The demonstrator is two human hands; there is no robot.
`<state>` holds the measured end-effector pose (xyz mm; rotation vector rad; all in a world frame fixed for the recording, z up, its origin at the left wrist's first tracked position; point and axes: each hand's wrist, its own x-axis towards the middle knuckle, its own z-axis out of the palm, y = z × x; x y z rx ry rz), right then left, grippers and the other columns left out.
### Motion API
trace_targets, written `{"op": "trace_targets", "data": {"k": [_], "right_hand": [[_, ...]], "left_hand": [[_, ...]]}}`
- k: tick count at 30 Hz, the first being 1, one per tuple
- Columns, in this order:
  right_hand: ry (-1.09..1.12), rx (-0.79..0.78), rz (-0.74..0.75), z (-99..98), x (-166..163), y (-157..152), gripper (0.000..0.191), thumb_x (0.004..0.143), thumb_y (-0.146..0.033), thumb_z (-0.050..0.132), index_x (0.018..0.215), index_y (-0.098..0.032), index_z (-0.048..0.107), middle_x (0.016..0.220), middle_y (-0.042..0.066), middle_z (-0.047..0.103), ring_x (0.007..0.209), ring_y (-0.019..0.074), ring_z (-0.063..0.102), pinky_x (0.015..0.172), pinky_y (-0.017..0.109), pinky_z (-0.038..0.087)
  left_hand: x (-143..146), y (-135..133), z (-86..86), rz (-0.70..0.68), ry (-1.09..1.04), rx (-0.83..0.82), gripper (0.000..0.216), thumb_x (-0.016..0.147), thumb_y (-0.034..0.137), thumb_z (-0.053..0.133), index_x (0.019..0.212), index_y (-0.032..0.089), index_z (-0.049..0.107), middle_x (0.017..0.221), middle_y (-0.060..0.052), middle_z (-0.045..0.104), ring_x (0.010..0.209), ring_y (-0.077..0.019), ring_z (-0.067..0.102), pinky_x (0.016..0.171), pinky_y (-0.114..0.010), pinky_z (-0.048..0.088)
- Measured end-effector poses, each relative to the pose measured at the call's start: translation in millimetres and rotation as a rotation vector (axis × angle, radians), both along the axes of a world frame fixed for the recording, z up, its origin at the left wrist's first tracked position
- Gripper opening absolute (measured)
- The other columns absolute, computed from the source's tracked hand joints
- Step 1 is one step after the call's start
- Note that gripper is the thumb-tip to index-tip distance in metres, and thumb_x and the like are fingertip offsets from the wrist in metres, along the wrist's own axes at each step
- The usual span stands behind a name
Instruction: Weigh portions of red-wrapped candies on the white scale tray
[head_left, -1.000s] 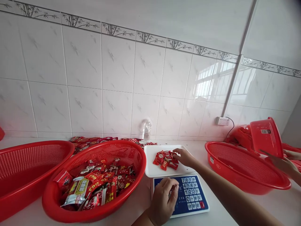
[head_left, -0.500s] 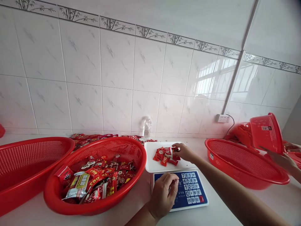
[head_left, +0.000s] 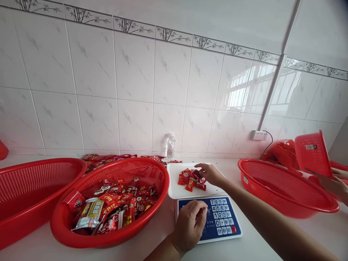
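My right hand (head_left: 212, 174) is over the right side of the scale's white tray (head_left: 174, 190), fingers stretched out and apart, with nothing seen in it. Just below its fingertips lies a small heap of red-wrapped snack packets (head_left: 191, 179) on the tray. My left hand (head_left: 191, 222) is curled closed above the blue keypad panel of the scale (head_left: 210, 235), thumb against the fingers. Whatever may be inside it is hidden. To its left stands a red basket (head_left: 163, 185) holding many wrapped snacks (head_left: 116, 206), one of them in a silver and yellow wrapper.
Red baskets stand at the far left (head_left: 40, 165) and the right (head_left: 272, 199). Another person's hand (head_left: 333, 185) is by a tilted red basket (head_left: 312, 154). Along the wall are a clear bottle (head_left: 170, 148), red packets (head_left: 100, 159) and a power strip (head_left: 259, 135).
My right hand has let go of a white and red packet onto the heap, and its fingers have straightened and lifted slightly. My left hand has hardly moved.
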<state>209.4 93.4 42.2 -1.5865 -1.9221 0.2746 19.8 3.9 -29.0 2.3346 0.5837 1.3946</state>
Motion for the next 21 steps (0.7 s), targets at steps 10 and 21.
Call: {"op": "trace_targets", "data": {"k": [10,21], "right_hand": [[-0.080,0.069,0.080,-11.0,-25.2,-12.9,0.032,0.089,-0.037,0.050,0.109,-0.020,0.068,0.114,0.007,0.067,0.108,0.0219,0.059,0.093,0.032,0.042],[-0.110,0.078,0.104,-17.8,-26.6,-7.5,0.023,0.086,-0.033,0.053,0.083,-0.020,0.072,0.109,0.008,0.065,0.109,0.0234,0.055,0.093,0.033,0.041]], "left_hand": [[0.5,-1.2,2.1,0.020,0.006,0.017,0.013,0.093,0.017,0.046,0.094,0.020,0.059,0.081,-0.003,0.065,0.072,-0.0138,0.061,0.067,-0.022,0.048],[0.5,1.1,-3.2,0.020,0.031,0.002,0.014,0.094,0.017,0.044,0.094,0.019,0.058,0.081,-0.003,0.065,0.072,-0.0132,0.060,0.069,-0.021,0.047]]}}
